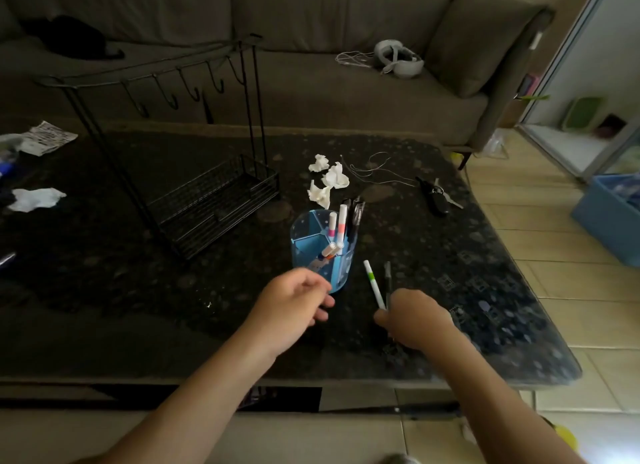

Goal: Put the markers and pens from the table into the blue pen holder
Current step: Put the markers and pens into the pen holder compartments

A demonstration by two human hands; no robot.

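The blue pen holder [313, 245] stands upright on the dark table [485, 290], divided into compartments. Several white markers [337, 228] and dark pens [356, 214] stick out of it. My left hand [294, 301] is just in front of the holder's lower left side, fingers curled, touching or nearly touching its wall. My right hand [415, 320] is to the right of the holder, shut on a white marker with a green band [373, 283] and a dark pen [388, 278], both pointing up and away from me.
A black wire rack with hooks [214, 200] stands left of the holder. Crumpled white tissues [327, 181], a thin cord [377, 173] and a key bunch [438, 197] lie behind it. Paper scraps [34, 199] sit at the far left. A sofa [311, 65] is beyond.
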